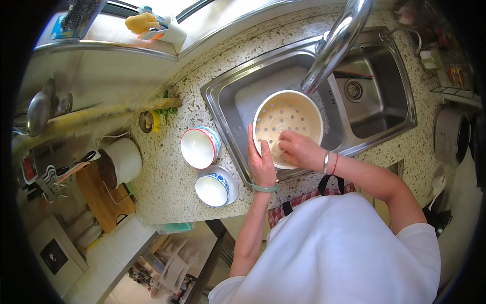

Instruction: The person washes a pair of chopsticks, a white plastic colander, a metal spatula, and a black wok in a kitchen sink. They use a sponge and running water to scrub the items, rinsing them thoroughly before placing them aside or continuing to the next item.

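A cream-coloured colander (pixel 283 119) with round holes is tilted above the left basin of the steel sink (pixel 228 109). My left hand (pixel 262 164) grips its near left rim, the thumb on the inside wall and the fingers along the outside. Inside the bowl, my right hand (pixel 299 151) is closed, its bent fingertips pressed to the near inner wall. Whether those fingers hold something small and pale cannot be made out. Whitish water or suds (pixel 268 88) lie in the basin beneath.
A chrome faucet (pixel 336 48) arches over the sink beside the colander. Left of the sink stand a red-rimmed bowl (pixel 198 148) and a blue-patterned bowl (pixel 212 190) on the speckled counter (pixel 159 185). Farther left are a white pot (pixel 126 161) and a wooden board (pixel 101 195).
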A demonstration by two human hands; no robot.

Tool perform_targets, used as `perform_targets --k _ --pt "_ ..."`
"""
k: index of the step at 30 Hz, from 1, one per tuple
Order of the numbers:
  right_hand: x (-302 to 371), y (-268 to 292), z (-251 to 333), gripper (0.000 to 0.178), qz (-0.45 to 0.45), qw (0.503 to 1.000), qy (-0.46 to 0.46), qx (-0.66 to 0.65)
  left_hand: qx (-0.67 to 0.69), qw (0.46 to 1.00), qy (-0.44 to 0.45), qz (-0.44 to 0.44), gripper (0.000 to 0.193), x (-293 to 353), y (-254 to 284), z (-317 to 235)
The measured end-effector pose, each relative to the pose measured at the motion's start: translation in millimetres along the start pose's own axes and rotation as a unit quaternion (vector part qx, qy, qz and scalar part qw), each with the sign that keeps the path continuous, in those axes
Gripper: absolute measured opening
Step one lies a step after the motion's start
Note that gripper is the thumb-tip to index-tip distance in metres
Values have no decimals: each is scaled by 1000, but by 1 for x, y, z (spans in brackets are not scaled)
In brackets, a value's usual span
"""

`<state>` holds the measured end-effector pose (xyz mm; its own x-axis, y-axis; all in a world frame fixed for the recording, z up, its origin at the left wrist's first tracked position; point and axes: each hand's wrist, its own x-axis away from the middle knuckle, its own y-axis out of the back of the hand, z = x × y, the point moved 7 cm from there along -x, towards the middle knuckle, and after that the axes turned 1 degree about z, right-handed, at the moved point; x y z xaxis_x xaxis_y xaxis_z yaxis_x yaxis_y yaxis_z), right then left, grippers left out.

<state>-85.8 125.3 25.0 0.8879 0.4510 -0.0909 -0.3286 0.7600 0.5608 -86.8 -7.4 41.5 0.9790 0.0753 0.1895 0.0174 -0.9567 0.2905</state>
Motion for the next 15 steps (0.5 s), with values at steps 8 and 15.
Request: perform_targets --k 8,15 --pt "-37 37 -43 9 -178 974 -121 75 -67 998 13 15 59 9 -18 -9" --pt "-32 -13 22 12 -44 991 14 -122 11 999 21 -25 54 -1 -1 17"
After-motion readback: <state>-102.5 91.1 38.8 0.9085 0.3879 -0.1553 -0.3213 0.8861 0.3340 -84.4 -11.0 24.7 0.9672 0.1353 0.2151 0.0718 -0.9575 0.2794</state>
